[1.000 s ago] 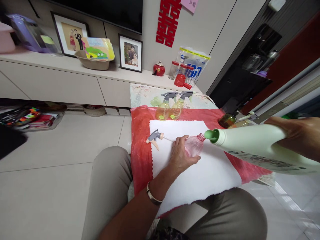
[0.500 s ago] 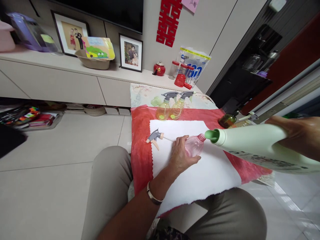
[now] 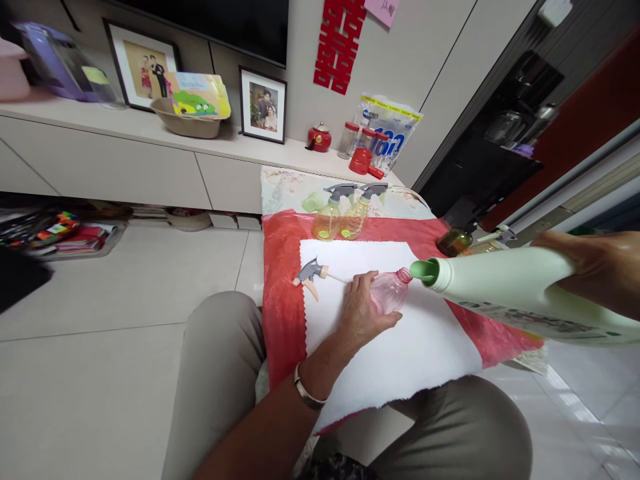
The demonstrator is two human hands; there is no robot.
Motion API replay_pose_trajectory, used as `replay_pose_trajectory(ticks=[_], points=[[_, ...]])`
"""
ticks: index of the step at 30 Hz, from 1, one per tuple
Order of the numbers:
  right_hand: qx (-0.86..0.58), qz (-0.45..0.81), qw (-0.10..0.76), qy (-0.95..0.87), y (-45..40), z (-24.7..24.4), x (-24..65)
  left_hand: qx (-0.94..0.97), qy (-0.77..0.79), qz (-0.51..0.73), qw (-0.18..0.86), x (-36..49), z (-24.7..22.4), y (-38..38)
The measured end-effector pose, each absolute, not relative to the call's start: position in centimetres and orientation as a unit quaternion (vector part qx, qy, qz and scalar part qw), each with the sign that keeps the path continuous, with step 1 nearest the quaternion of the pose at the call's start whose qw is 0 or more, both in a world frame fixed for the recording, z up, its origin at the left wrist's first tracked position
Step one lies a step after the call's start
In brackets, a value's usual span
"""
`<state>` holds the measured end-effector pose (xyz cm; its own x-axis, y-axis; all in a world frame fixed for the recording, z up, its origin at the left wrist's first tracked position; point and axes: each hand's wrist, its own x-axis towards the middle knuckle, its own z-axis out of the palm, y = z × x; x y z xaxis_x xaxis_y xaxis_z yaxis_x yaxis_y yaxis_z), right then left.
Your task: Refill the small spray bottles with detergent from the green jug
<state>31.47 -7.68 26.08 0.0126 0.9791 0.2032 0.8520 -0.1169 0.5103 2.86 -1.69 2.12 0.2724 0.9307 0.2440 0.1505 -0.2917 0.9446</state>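
Observation:
My left hand (image 3: 361,311) is wrapped round a clear pink bottle (image 3: 390,292), which leans to the right with its open neck up. A large pale green jug (image 3: 505,277) lies tilted nearly level in my right hand (image 3: 600,267), which grips its handle at the right edge. The jug's green spout is at the pink bottle's mouth; whether liquid flows is too small to tell. Left of the bottle, a grey and peach spray head (image 3: 311,272) with a thin tube rests on the white cloth (image 3: 400,367).
Two yellowish spray bottles (image 3: 327,220) stand at the back of the red table cover (image 3: 283,293). A dark green bottle (image 3: 454,241) is at the right. Behind, a cabinet top (image 3: 130,127) holds red-lidded jars (image 3: 349,140), a plastic pouch (image 3: 395,123) and framed photos.

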Motion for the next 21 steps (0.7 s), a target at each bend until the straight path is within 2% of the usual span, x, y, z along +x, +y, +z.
replay_pose_trajectory(ticks=[8,21], points=[[0.777,0.232,0.181,0.556,-7.4,26.7,30.7,0.670,0.405,0.446,0.433,2.9,2.0,-1.6],[0.775,0.236,0.183,0.557,-7.4,26.8,30.8,0.673,0.406,0.442,0.432,3.0,1.9,-1.6]])
